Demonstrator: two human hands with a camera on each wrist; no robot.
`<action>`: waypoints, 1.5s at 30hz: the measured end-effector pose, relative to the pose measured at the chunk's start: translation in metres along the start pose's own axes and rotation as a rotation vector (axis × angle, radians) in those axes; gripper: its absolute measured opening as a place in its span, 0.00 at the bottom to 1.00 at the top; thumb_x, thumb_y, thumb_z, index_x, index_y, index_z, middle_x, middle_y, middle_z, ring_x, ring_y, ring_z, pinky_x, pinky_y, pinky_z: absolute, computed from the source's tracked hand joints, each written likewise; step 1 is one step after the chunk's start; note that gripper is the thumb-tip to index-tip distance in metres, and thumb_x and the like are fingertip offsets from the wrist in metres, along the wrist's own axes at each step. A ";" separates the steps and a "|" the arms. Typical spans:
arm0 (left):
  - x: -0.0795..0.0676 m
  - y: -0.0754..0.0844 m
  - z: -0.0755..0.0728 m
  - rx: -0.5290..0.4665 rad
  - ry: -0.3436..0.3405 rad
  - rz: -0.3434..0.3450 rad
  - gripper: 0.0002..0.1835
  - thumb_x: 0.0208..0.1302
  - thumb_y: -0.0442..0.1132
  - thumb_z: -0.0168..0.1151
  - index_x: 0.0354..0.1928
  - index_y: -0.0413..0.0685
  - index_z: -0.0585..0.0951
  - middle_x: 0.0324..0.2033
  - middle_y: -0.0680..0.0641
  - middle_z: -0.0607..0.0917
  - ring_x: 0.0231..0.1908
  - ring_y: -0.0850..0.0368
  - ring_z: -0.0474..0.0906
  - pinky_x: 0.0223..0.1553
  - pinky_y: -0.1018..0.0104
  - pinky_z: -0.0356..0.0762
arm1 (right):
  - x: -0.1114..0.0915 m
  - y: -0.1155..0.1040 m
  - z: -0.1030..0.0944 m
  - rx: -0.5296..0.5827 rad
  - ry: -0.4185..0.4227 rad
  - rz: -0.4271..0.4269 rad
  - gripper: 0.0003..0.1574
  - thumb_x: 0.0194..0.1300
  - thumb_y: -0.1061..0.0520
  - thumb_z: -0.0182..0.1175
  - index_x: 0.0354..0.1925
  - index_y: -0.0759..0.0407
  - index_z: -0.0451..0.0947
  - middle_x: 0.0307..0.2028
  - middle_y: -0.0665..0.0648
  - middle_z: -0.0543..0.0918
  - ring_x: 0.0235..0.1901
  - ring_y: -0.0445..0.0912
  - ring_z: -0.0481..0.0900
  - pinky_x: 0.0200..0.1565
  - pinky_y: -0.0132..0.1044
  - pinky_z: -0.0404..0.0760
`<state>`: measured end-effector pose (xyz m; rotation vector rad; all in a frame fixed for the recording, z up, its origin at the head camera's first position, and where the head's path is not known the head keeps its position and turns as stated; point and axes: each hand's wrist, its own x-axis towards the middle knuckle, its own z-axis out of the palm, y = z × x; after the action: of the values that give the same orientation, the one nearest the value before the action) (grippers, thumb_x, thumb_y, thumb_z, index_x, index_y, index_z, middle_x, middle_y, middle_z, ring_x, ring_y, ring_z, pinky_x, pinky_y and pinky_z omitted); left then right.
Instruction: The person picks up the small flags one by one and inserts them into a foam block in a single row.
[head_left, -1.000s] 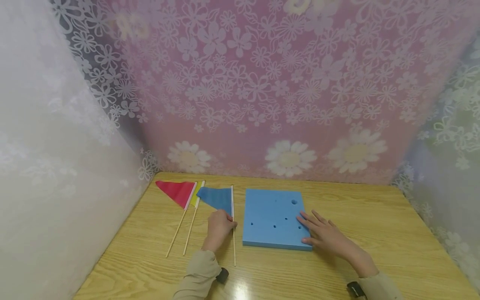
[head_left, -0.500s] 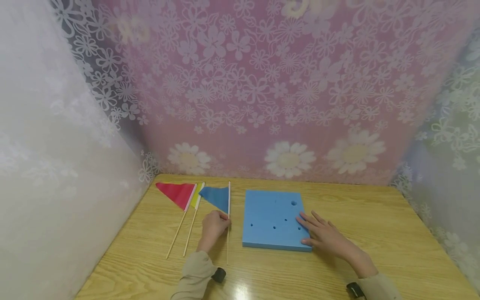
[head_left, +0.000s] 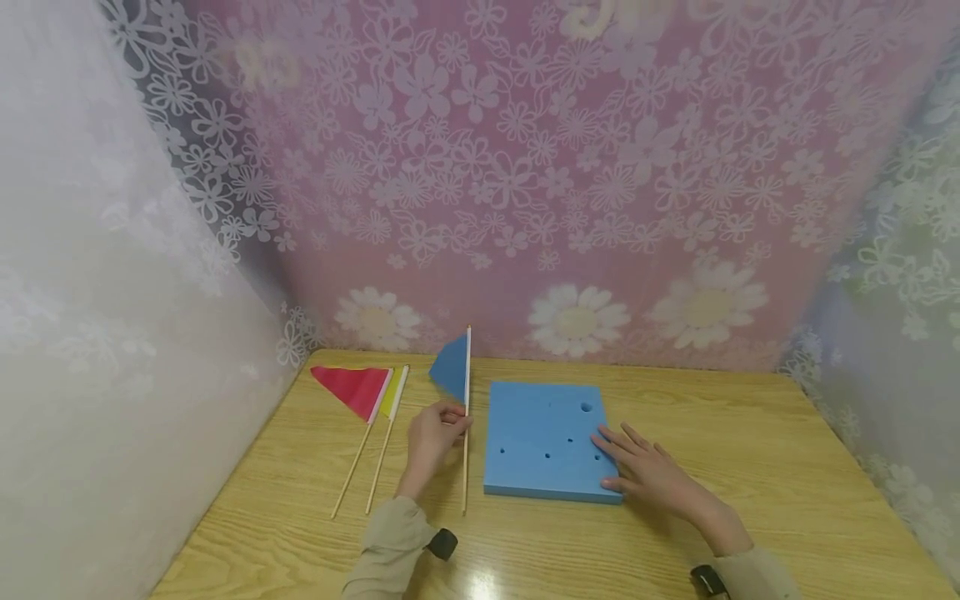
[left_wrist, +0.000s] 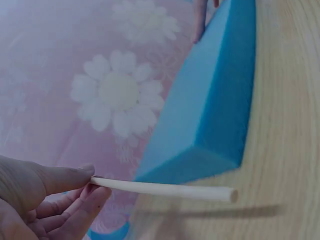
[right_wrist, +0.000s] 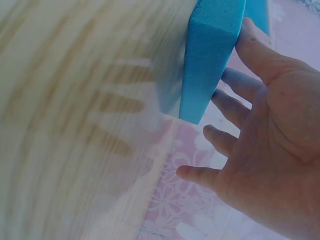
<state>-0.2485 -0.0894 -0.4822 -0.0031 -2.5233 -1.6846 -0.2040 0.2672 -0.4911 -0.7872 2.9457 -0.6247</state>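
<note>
My left hand (head_left: 433,435) pinches the wooden stick (left_wrist: 175,191) of a small blue pennant flag (head_left: 453,367) between thumb and fingers. The flag's top points up and away, its cloth hanging to the left. In the left wrist view the stick's lower end stands off the table, with a shadow beneath it. Right of it lies a flat blue foam block (head_left: 525,421) with several small holes and one larger hole at the far right. My right hand (head_left: 652,471) rests on the block's right edge, fingers spread; the right wrist view shows the thumb touching the foam (right_wrist: 210,65).
To the left, a red pennant flag (head_left: 356,387) and a yellow flag (head_left: 390,404) lie on the wood-grain table (head_left: 750,442), the red one covering part of the yellow cloth. Flower-patterned curtains (head_left: 510,183) enclose the back and sides.
My left hand first drew the blue flag slightly left, then raised it and tilted its top up, clear of the yellow flag's stick. The right hand and the block stay put.
</note>
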 end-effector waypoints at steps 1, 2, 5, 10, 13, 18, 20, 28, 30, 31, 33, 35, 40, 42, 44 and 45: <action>0.000 0.004 0.002 -0.026 0.004 0.006 0.08 0.65 0.33 0.70 0.43 0.36 0.85 0.33 0.43 0.87 0.30 0.53 0.87 0.32 0.61 0.88 | 0.000 0.000 0.000 0.004 -0.003 0.003 0.46 0.67 0.39 0.63 0.75 0.59 0.65 0.75 0.64 0.63 0.73 0.72 0.52 0.60 0.82 0.57; 0.001 0.007 0.003 -0.044 0.006 0.016 0.09 0.65 0.34 0.70 0.44 0.35 0.85 0.33 0.42 0.87 0.30 0.52 0.87 0.32 0.60 0.88 | 0.000 0.000 0.000 0.004 -0.007 0.004 0.47 0.67 0.39 0.63 0.75 0.59 0.65 0.75 0.64 0.63 0.73 0.72 0.52 0.60 0.82 0.57; 0.003 0.020 0.009 -0.085 0.017 0.045 0.10 0.65 0.35 0.70 0.44 0.36 0.85 0.35 0.42 0.87 0.32 0.51 0.88 0.32 0.61 0.88 | 0.001 0.000 -0.001 0.010 -0.014 0.002 0.47 0.67 0.38 0.63 0.75 0.59 0.64 0.75 0.64 0.63 0.73 0.73 0.52 0.59 0.82 0.56; 0.008 0.041 0.021 -0.146 0.029 0.102 0.09 0.64 0.36 0.72 0.44 0.39 0.85 0.36 0.42 0.88 0.34 0.50 0.88 0.31 0.66 0.87 | 0.001 0.000 -0.001 0.015 -0.015 -0.006 0.46 0.68 0.39 0.63 0.75 0.59 0.65 0.75 0.65 0.62 0.73 0.73 0.52 0.59 0.82 0.57; 0.011 0.054 0.032 -0.186 0.029 0.142 0.09 0.63 0.35 0.72 0.43 0.39 0.85 0.36 0.42 0.88 0.35 0.51 0.88 0.32 0.67 0.87 | 0.002 0.000 -0.001 0.020 -0.017 0.000 0.46 0.68 0.40 0.63 0.75 0.59 0.64 0.75 0.64 0.62 0.73 0.73 0.51 0.60 0.82 0.56; 0.015 0.074 0.052 -0.242 0.021 0.233 0.10 0.63 0.35 0.72 0.44 0.40 0.85 0.36 0.41 0.88 0.36 0.49 0.88 0.32 0.69 0.87 | 0.003 -0.002 -0.002 0.015 -0.018 -0.002 0.46 0.68 0.40 0.64 0.74 0.60 0.65 0.75 0.65 0.63 0.73 0.73 0.52 0.61 0.82 0.56; 0.015 0.080 0.061 -0.264 0.011 0.283 0.10 0.63 0.35 0.72 0.44 0.40 0.85 0.37 0.41 0.88 0.36 0.47 0.87 0.32 0.68 0.87 | 0.004 -0.003 -0.002 0.012 -0.020 -0.006 0.46 0.68 0.40 0.64 0.74 0.61 0.65 0.74 0.65 0.63 0.73 0.73 0.52 0.60 0.82 0.57; 0.013 0.092 0.104 -0.386 -0.047 0.438 0.10 0.64 0.35 0.71 0.45 0.39 0.84 0.38 0.39 0.88 0.37 0.44 0.87 0.33 0.67 0.87 | 0.005 -0.002 0.000 -0.010 0.003 0.005 0.45 0.68 0.40 0.64 0.74 0.59 0.66 0.74 0.63 0.64 0.73 0.71 0.54 0.59 0.81 0.60; 0.012 0.092 0.115 -0.382 -0.059 0.448 0.10 0.64 0.35 0.71 0.45 0.41 0.84 0.38 0.41 0.88 0.36 0.49 0.88 0.33 0.69 0.87 | 0.004 -0.001 0.001 -0.011 0.010 0.005 0.45 0.68 0.39 0.64 0.74 0.59 0.66 0.74 0.63 0.65 0.73 0.71 0.54 0.59 0.81 0.60; 0.011 0.092 0.121 -0.378 -0.060 0.448 0.10 0.64 0.35 0.71 0.45 0.41 0.84 0.38 0.42 0.88 0.36 0.52 0.88 0.33 0.69 0.87 | 0.004 0.000 0.001 -0.013 0.012 0.003 0.45 0.67 0.39 0.64 0.74 0.59 0.66 0.74 0.63 0.65 0.73 0.71 0.54 0.58 0.82 0.60; 0.009 0.091 0.130 -0.377 -0.068 0.444 0.10 0.64 0.35 0.71 0.45 0.40 0.84 0.38 0.43 0.88 0.35 0.56 0.88 0.33 0.69 0.87 | 0.004 0.002 0.002 -0.008 0.010 0.010 0.46 0.68 0.39 0.64 0.74 0.59 0.65 0.75 0.63 0.64 0.73 0.71 0.54 0.59 0.82 0.59; 0.008 0.090 0.139 -0.384 -0.069 0.435 0.10 0.64 0.35 0.71 0.45 0.39 0.84 0.38 0.44 0.88 0.35 0.58 0.87 0.33 0.69 0.87 | 0.003 0.003 0.002 -0.001 0.007 0.017 0.46 0.68 0.40 0.64 0.75 0.59 0.64 0.75 0.63 0.63 0.74 0.71 0.52 0.59 0.82 0.57; 0.007 0.087 0.152 -0.402 -0.057 0.423 0.08 0.63 0.36 0.71 0.42 0.42 0.84 0.37 0.46 0.88 0.35 0.61 0.87 0.34 0.68 0.87 | 0.002 0.004 0.002 0.014 0.007 0.032 0.47 0.68 0.39 0.63 0.75 0.60 0.63 0.75 0.64 0.62 0.74 0.71 0.51 0.61 0.82 0.55; 0.007 0.086 0.155 -0.398 -0.053 0.426 0.08 0.63 0.37 0.72 0.42 0.44 0.84 0.37 0.47 0.88 0.35 0.61 0.87 0.34 0.69 0.87 | 0.001 0.004 0.002 0.008 0.008 0.036 0.48 0.68 0.39 0.63 0.75 0.60 0.63 0.75 0.65 0.62 0.74 0.71 0.51 0.61 0.82 0.55; 0.007 0.085 0.158 -0.392 -0.048 0.432 0.09 0.63 0.38 0.72 0.42 0.44 0.84 0.37 0.47 0.88 0.35 0.61 0.87 0.34 0.69 0.87 | 0.000 0.004 0.001 -0.010 0.007 0.034 0.48 0.69 0.38 0.62 0.76 0.60 0.62 0.75 0.64 0.62 0.74 0.71 0.51 0.61 0.82 0.55; 0.007 0.084 0.159 -0.389 -0.047 0.434 0.09 0.63 0.38 0.72 0.42 0.43 0.84 0.37 0.47 0.88 0.35 0.60 0.87 0.34 0.69 0.87 | -0.001 0.004 0.001 -0.011 0.002 0.038 0.47 0.69 0.38 0.61 0.76 0.60 0.61 0.76 0.64 0.61 0.75 0.70 0.50 0.61 0.82 0.54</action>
<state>-0.2647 0.0886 -0.4641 -0.5798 -1.9814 -1.9491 -0.2049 0.2704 -0.4940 -0.7299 2.9614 -0.6076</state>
